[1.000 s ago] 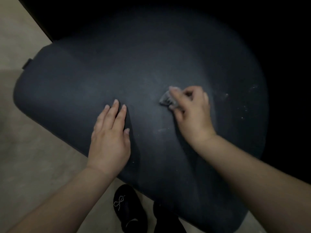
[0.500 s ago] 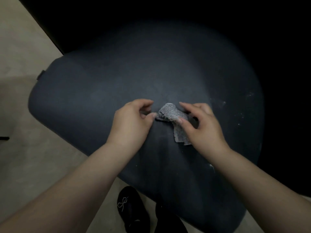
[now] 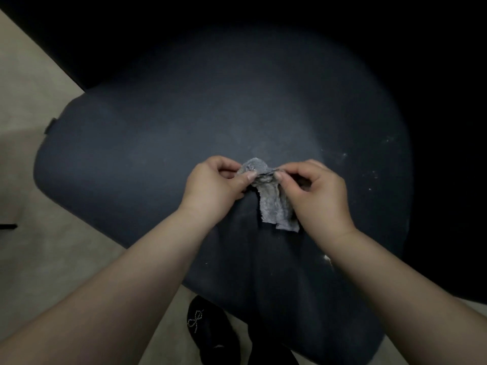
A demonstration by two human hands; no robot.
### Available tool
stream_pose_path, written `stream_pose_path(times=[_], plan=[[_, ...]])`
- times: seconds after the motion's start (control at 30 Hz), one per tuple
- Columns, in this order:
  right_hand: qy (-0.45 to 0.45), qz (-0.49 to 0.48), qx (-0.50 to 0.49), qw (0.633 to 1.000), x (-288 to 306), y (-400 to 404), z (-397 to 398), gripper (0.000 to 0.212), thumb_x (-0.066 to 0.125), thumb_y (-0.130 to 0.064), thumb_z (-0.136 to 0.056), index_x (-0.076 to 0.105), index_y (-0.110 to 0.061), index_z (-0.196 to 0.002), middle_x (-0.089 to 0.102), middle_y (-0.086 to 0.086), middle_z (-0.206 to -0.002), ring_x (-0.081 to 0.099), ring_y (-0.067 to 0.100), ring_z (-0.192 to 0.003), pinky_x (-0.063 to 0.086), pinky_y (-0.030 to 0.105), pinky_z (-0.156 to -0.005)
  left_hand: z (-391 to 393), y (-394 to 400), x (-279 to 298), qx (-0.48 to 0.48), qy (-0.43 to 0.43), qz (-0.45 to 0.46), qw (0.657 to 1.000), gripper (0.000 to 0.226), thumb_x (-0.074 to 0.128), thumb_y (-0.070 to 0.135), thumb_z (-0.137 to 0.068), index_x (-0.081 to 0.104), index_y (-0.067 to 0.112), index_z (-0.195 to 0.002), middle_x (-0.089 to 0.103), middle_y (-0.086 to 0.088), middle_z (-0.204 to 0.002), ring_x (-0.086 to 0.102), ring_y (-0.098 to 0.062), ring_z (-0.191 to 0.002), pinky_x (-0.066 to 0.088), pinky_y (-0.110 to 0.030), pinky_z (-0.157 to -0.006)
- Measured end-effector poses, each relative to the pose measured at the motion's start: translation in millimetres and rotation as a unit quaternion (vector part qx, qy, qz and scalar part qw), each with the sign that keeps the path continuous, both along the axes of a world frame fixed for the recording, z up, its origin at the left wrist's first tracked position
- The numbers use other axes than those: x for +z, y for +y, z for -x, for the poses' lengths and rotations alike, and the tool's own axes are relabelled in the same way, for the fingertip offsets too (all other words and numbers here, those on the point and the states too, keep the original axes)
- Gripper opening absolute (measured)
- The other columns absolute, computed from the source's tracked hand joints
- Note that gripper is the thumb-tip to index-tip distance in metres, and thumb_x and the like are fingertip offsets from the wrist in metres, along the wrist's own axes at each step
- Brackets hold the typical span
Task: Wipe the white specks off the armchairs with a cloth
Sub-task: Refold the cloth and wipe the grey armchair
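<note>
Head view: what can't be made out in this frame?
- Armchair: back and right side lost in darkness.
- Cloth: top edge hidden under left hand and right hand fingers.
- White specks: too small to count.
- Black shoe: cut off by bottom edge.

Beige floor (image 3: 31, 96) at left — dim light; black shoe (image 3: 210, 335) below, darkness beyond.
</note>
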State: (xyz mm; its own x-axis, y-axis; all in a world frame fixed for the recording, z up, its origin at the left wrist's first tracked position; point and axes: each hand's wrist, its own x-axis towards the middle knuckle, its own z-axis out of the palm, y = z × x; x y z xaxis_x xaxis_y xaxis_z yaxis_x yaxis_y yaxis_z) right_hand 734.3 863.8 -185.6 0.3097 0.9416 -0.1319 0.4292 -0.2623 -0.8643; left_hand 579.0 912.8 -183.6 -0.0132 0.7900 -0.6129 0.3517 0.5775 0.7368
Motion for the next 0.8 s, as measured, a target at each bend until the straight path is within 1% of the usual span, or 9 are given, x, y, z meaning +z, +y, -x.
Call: stream_pose_path(times=[0.07,0.13,0.27,0.37,0.43,0.5,0.6,0.7,0.8], plan=[[0.067,0.030,-0.035,0.997,1,-1,-1,0.017,0.072,-0.017,-0.083,0.070,-0.031,-0.075,0.070,-0.009,-0.079,0.065,0.000,-0.076,0.048,0.011,-0.071,-4,1,4,0.050,-0.070,0.017,0.996,0.017,0.075,0.011,-0.080,0.059,0.013,-0.083,0.067,-0.005,-0.074,0.067,-0.012,-0.063,0.059,-0.026,-0.063],[0.120,0.050,-0.057,0.990,2,-1,-1,0.019,0.070,-0.016,-0.085,0.070,-0.030,-0.073,0.072,-0.014,-0.077,0.066,-0.002,-0.075,0.047,0.010,-0.067,-6,4,7,0.077,-0.111,0.019,0.991,0.017,0.073,0.004,-0.080,0.058,0.011,-0.083,0.066,-0.004,-0.069,0.066,-0.009,-0.060,0.058,-0.022,-0.061],[0.134,0.059,-0.103,0.984,3,2,-12,0.020,0.067,-0.014,-0.087,0.068,-0.027,-0.072,0.069,-0.018,-0.068,0.062,-0.007,-0.066,0.046,0.008,-0.062,0,11,9,0.056,-0.109,-0.003,0.992,0.021,0.071,-0.005,-0.079,0.060,0.013,-0.079,0.064,0.004,-0.059,0.065,-0.008,-0.059,0.057,-0.021,-0.062],[0.133,0.067,-0.151,0.977,0,3,-23,0.017,0.065,-0.016,-0.089,0.067,-0.023,-0.073,0.068,-0.008,-0.069,0.061,0.003,-0.066,0.050,0.021,-0.066,9,14,6,0.038,-0.076,-0.026,0.996,0.025,0.073,-0.006,-0.077,0.062,0.017,-0.077,0.063,0.004,-0.061,0.064,-0.014,-0.063,0.059,-0.027,-0.069],[0.129,0.077,-0.146,0.978,-1,4,-23,0.016,0.065,-0.016,-0.089,0.066,-0.022,-0.074,0.067,-0.005,-0.069,0.059,0.005,-0.065,0.050,0.024,-0.065,12,15,2,0.016,-0.036,-0.041,0.998,0.025,0.075,-0.001,-0.077,0.063,0.021,-0.080,0.067,0.004,-0.067,0.067,-0.020,-0.071,0.059,-0.038,-0.078],[0.138,0.081,-0.136,0.978,-2,5,-19,0.016,0.066,-0.015,-0.088,0.066,-0.023,-0.075,0.065,-0.009,-0.066,0.055,0.001,-0.061,0.047,0.017,-0.060,9,13,0,0.003,0.007,-0.059,0.998,0.024,0.077,0.010,-0.078,0.061,0.025,-0.090,0.070,0.003,-0.079,0.069,-0.022,-0.081,0.056,-0.045,-0.084],[0.167,0.079,-0.142,0.972,-2,8,-12,0.013,0.067,-0.013,-0.088,0.065,-0.022,-0.079,0.063,-0.012,-0.065,0.054,-0.004,-0.059,0.044,0.011,-0.058,-2,5,1,0.040,0.081,-0.079,0.993,0.040,0.077,0.037,-0.076,0.050,0.026,-0.105,0.069,0.001,-0.090,0.068,-0.022,-0.089,0.056,-0.045,-0.083],[0.189,0.079,-0.157,0.966,-2,7,-7,0.011,0.066,-0.013,-0.088,0.064,-0.022,-0.082,0.065,-0.010,-0.070,0.055,-0.005,-0.060,0.044,0.011,-0.060,-14,-4,6,0.103,0.097,-0.088,0.986,0.040,0.076,0.047,-0.072,0.050,0.023,-0.090,0.066,-0.001,-0.086,0.069,-0.024,-0.081,0.057,-0.044,-0.075],[0.200,0.083,-0.172,0.961,-1,4,-2,0.011,0.065,-0.013,-0.089,0.063,-0.022,-0.083,0.065,-0.009,-0.072,0.056,-0.003,-0.062,0.044,0.013,-0.061,-20,-6,5,0.076,0.098,-0.050,0.991,0.028,0.077,0.041,-0.076,0.059,0.021,-0.079,0.069,-0.002,-0.077,0.069,-0.022,-0.076,0.058,-0.043,-0.073]])
